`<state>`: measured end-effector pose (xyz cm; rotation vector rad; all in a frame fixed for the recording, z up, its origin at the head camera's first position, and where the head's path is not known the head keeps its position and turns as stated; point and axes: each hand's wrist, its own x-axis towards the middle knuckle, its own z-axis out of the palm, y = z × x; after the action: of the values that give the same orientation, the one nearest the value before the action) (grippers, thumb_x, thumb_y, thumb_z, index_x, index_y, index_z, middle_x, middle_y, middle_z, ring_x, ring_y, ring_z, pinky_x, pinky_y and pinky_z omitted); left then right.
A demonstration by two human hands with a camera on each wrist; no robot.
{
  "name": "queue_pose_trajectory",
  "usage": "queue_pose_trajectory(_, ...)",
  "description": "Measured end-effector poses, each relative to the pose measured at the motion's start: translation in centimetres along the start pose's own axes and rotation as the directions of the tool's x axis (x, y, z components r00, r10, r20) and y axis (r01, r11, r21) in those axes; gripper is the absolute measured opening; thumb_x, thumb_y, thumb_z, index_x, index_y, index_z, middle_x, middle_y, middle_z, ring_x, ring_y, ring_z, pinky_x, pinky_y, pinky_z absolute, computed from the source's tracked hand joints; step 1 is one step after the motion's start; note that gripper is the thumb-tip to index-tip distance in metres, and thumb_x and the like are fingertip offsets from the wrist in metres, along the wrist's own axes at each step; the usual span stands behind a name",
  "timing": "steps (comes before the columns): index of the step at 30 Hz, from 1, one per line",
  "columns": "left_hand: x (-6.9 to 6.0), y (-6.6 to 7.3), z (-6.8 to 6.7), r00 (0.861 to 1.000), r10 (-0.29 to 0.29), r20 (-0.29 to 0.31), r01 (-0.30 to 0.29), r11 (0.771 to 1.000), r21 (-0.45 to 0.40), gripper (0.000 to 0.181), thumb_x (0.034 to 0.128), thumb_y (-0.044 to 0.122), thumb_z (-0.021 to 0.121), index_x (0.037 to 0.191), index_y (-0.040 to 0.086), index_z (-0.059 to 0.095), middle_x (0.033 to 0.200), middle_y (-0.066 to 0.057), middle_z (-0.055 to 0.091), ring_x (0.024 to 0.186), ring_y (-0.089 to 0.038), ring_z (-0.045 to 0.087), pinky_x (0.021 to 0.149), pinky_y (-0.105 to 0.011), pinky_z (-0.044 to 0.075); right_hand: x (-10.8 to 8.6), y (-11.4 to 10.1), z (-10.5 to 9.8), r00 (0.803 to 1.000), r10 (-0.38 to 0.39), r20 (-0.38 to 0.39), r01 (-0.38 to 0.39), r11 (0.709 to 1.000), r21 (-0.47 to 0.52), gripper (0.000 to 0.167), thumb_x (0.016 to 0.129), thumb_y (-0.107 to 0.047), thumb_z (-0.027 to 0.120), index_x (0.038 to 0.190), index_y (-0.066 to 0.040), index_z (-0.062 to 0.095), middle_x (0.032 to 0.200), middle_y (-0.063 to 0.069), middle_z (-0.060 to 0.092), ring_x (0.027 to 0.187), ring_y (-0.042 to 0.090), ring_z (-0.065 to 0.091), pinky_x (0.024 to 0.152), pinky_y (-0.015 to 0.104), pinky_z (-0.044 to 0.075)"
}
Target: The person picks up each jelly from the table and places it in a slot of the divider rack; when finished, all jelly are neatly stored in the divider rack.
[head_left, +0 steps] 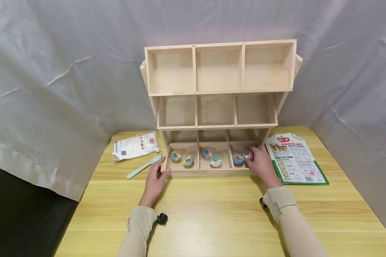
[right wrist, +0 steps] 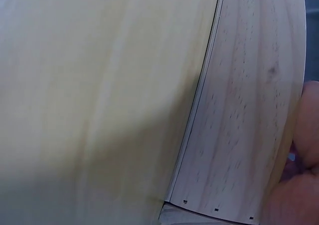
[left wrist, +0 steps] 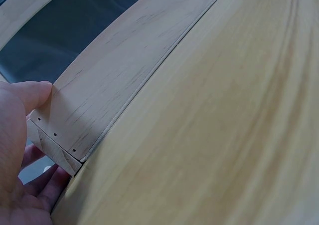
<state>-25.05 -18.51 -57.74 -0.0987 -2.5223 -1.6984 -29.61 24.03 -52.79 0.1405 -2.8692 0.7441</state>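
A three-tier wooden rack [head_left: 218, 92] stands on the table, each tier split into three compartments. My left hand [head_left: 155, 180] grips its lower left front corner, the thumb over the front board [left wrist: 114, 65] and the fingers along the side. In the bottom right compartment my right hand [head_left: 263, 166] pinches a small sealed cup with a printed lid [head_left: 248, 154], like a jelly cup. Beside it lies a blue-rimmed cup [head_left: 238, 159]. Two cups [head_left: 215, 161] lie in the bottom middle compartment and two yellowish ones [head_left: 188, 161] in the bottom left. The right wrist view hides the pinched cup.
Left of the rack lie a white printed packet [head_left: 135, 146] and a pale green spatula [head_left: 143, 167]. A green-and-white food pouch [head_left: 296, 159] lies flat to the right. Grey sheeting [head_left: 67, 71] hangs behind and at both sides of the wooden table [head_left: 212, 214].
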Motion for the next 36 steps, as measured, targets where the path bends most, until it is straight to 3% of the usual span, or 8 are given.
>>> queue_pose_trajectory(11, 0.09, 0.1, 0.17, 1.0, -0.004, -0.02, 0.004, 1.0, 0.005, 0.056, 0.1038, 0.03, 0.065, 0.156, 0.022, 0.047, 0.156, -0.01, 0.043, 0.138, -0.033, 0.049, 0.113, -0.049, 0.045, -0.09, -0.4, -0.15, 0.999, 0.042, 0.034, -0.041, 0.999, -0.013, 0.044, 0.091, -0.014, 0.068, 0.129, 0.009, 0.063, 0.119, 0.031, 0.064, 0.107, 0.045, 0.062, 0.093, 0.06, 0.05)
queue_pose_trajectory(23, 0.06, 0.03, 0.17, 0.999, 0.011, -0.03, -0.011, 1.0, 0.015, 0.056, 0.1033, 0.03, 0.066, 0.156, 0.021, 0.047, 0.155, -0.012, 0.044, 0.135, -0.033, 0.05, 0.111, -0.051, 0.045, -0.21, -0.2, 0.7, 0.995, -0.028, -0.091, 0.026, 0.999, -0.026, 0.037, 0.086, -0.01, 0.067, 0.115, 0.013, 0.067, 0.116, 0.037, 0.062, 0.113, 0.054, 0.056, 0.1, 0.063, 0.047)
queue_pose_trajectory(36, 0.06, 0.09, 0.14, 1.0, 0.008, -0.028, -0.007, 1.0, 0.012, 0.056, 0.1033, 0.03, 0.065, 0.155, 0.02, 0.047, 0.154, -0.012, 0.045, 0.135, -0.033, 0.051, 0.112, -0.05, 0.045, -0.18, -0.2, 0.68, 0.997, -0.023, -0.08, 0.02, 0.999, -0.039, 0.038, 0.089, -0.012, 0.07, 0.116, 0.014, 0.067, 0.118, 0.037, 0.064, 0.117, 0.055, 0.055, 0.105, 0.063, 0.044)
